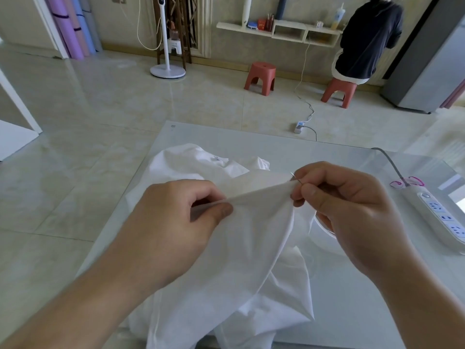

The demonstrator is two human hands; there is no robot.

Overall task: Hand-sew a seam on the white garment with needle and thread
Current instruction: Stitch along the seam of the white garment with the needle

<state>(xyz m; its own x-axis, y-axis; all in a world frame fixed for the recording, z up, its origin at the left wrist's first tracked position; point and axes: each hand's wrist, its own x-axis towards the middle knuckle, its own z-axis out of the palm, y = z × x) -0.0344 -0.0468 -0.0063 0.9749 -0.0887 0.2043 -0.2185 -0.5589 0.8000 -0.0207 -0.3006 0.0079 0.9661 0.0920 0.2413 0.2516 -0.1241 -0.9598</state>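
A white garment point(241, 253) lies crumpled on a glass table point(352, 285), with one edge lifted and stretched between my hands. My left hand point(173, 222) pinches the folded edge between thumb and fingers. My right hand point(347, 210) pinches a thin silver needle point(295, 178) at the other end of the stretched edge; the needle's tip pokes up and left out of the cloth. The thread is too fine to make out.
A white power strip point(437, 215) with a grey cable lies on the table's right side. Beyond the table are a glossy tiled floor, two red stools point(260, 76), a fan stand point(167, 69) and a person in dark clothes point(367, 39) sitting with their back turned.
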